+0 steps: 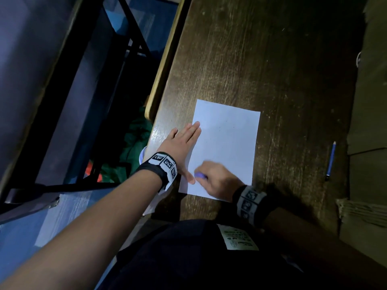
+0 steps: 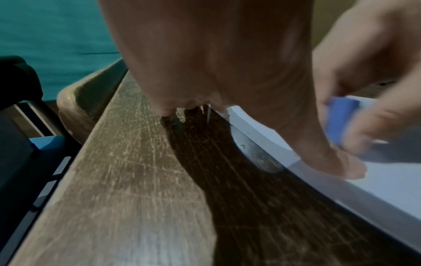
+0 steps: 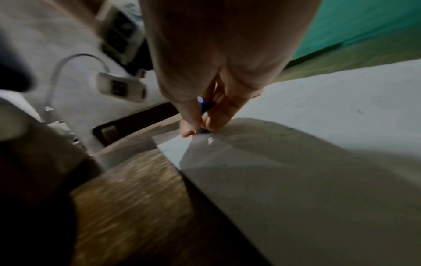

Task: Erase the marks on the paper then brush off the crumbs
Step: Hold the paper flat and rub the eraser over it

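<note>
**Eraser on paper, left hand pinning the sheet**

White paper point(image 1: 226, 147) lies flat on the dark scratched wooden table point(image 1: 272, 70), near the table's left edge. Left hand point(image 1: 180, 146) rests palm down with fingers straight and together, half on the sheet's left margin, half on the table; thumb point(image 2: 330, 162) spread and pressing the paper near its lower left corner. Left grip: flat, holding nothing, just pressing down.

Right hand point(image 1: 217, 178) is over the lower left part of the sheet, just beside the left thumb. Right grip: fingers pinched narrow around a small blue eraser point(image 2: 341, 120), its lower end touching the paper. Hand is blurred in the head and left wrist views.

Faint specks on the sheet point(image 3: 360, 111); marks or crumbs, cannot tell. A blue pencil point(image 1: 331, 160) lies on the table, well apart to the right of the paper.
</note>
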